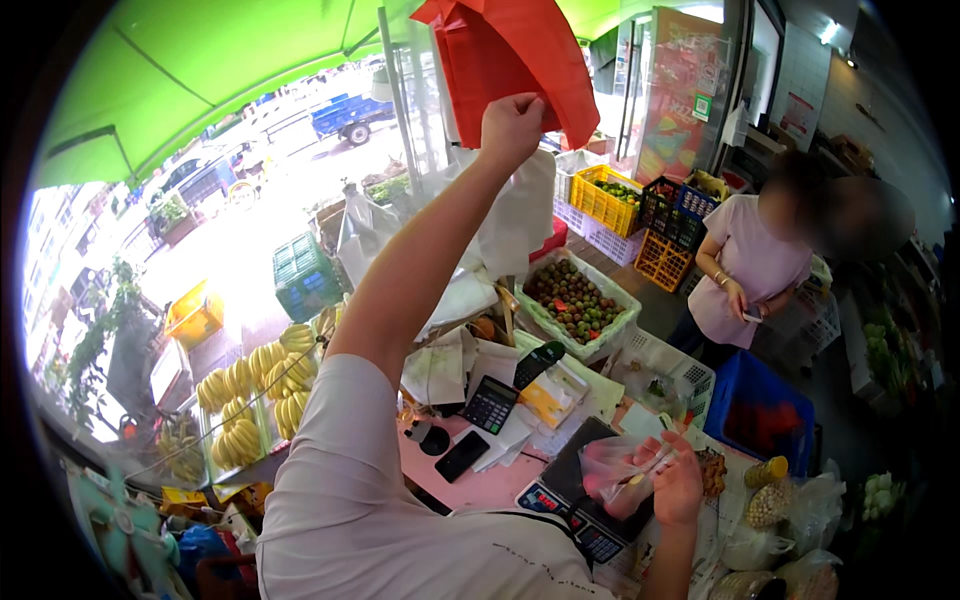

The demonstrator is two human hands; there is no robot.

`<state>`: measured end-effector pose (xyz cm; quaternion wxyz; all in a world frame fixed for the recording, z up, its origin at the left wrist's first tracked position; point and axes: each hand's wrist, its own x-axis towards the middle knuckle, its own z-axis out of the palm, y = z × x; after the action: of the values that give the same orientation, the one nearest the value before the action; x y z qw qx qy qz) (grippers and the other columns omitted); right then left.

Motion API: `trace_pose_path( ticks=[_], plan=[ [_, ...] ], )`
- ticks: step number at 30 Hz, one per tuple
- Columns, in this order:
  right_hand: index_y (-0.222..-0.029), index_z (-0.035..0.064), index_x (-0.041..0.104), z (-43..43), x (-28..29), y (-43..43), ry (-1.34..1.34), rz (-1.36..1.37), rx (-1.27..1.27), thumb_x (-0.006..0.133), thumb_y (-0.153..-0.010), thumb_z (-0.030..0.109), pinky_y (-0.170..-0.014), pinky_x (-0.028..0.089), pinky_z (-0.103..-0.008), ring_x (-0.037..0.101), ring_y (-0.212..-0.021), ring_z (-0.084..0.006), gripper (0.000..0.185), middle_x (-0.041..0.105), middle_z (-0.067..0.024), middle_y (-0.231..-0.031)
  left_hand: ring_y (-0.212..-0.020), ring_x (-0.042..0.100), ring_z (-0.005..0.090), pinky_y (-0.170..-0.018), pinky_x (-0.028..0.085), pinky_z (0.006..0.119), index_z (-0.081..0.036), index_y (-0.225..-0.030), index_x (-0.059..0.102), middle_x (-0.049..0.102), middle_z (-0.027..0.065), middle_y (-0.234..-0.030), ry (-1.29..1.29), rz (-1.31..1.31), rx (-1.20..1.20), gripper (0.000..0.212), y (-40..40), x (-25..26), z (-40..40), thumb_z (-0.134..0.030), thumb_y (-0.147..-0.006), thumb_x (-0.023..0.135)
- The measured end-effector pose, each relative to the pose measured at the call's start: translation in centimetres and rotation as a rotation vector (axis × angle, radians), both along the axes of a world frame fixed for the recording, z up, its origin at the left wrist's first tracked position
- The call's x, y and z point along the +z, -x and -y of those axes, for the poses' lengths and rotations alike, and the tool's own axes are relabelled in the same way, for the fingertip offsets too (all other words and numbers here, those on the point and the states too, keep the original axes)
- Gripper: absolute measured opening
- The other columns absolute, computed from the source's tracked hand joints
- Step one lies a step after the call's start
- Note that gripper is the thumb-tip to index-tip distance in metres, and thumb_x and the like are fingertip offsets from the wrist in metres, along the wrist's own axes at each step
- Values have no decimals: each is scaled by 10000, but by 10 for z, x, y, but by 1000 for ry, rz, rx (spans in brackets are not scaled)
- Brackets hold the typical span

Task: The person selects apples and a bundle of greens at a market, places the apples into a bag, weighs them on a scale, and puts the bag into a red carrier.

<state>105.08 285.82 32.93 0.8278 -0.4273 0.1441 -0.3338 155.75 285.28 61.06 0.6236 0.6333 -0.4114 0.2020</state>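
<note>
My left hand (514,129) is raised high and grips the lower part of a red plastic bag (480,67), which hangs at the top among other bags. White plastic bags (514,217) hang just below it. Low on the right, my right hand (677,480) holds the gathered top of a clear plastic bag (616,474) with reddish items inside. That bag is over the dark platform of a digital scale (577,495). A black calculator (491,403) and a smartphone (461,456) lie on the pink counter left of the scale.
A person (757,262) stands at the right with a phone. Beyond the counter is a lined crate of round fruit (577,300), with a blue bin (757,405) nearer. Banana bunches (259,382) lie at left. Bagged goods (772,502) and a yellow-lidded jar (766,471) crowd the counter's right side.
</note>
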Motion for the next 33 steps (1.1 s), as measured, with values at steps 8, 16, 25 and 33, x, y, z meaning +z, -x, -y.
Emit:
trace_pose_path(
  ticks=[8,16,25,33],
  plan=[
    [-1395,-55,473,-33,5,-18,93,-45,15,554,-1052,354,-1068,472,-482,620,-1217,-331,540,627,-222,-1302,-824,721,163,-760,551,302,86,-1127,706,769,112,-927,321,-120,-382,405,-25,-6,4,-289,-978,666],
    [-1387,-61,485,-47,-12,-17,85,-69,30,587,-1044,306,-1106,447,-473,605,-1240,-334,512,597,-203,-1331,-644,689,189,-656,538,333,5,-989,778,745,131,-760,123,14,-79,336,-5,10,-19,-319,-900,754],
    [-1404,-21,498,-56,-33,-11,129,-331,-11,640,-1023,226,-1047,479,-420,640,-1170,-259,476,654,-166,-1258,-602,680,237,-618,527,366,-3,-888,765,711,139,-704,-4,156,138,344,11,-6,-83,-347,-880,759],
    [-1418,2,496,-70,-38,3,322,-582,-99,698,-986,155,-905,514,-281,664,-1042,-150,501,681,-136,-1235,-673,609,329,-628,495,428,-36,-780,666,615,127,-730,-165,351,-80,272,113,-177,-180,-244,-836,832]
  ],
)
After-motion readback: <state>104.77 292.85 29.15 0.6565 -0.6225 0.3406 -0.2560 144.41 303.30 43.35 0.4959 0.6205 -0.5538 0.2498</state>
